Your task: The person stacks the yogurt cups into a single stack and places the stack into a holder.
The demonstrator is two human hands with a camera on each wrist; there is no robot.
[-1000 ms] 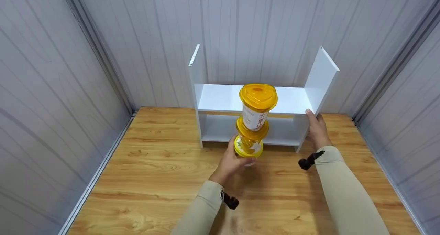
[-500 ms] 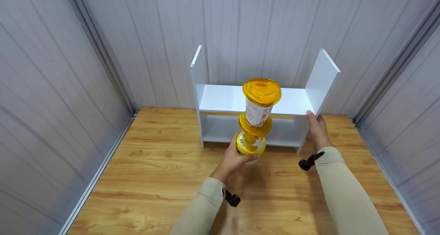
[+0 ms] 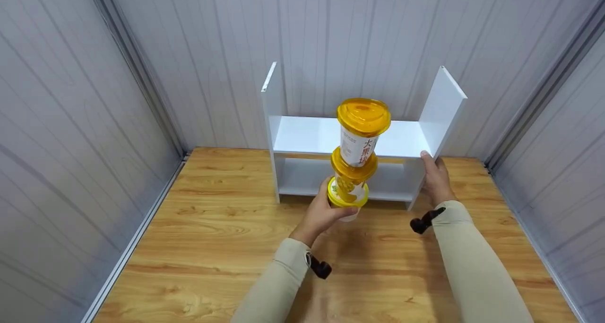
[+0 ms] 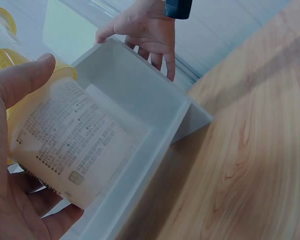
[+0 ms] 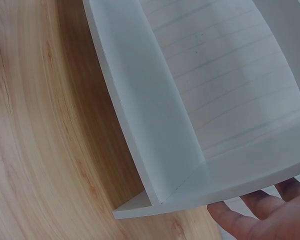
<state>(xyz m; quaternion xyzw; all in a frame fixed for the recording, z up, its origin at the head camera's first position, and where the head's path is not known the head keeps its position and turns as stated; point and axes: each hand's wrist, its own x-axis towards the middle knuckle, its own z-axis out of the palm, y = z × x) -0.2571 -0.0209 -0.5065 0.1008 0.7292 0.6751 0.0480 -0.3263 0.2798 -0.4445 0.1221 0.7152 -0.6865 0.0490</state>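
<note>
Shelf (image 3: 307,136) behind stacked cups (image 3: 355,162); right hand (image 3: 436,178) holds its side.

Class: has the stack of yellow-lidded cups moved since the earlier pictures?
Yes. The stack of cups, held in the left hand, has risen and shifted slightly right against the white shelf.

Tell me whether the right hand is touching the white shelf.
Touching. The left wrist view shows the right hand with its thumb and fingers lying against the white shelf's side panel.
</note>
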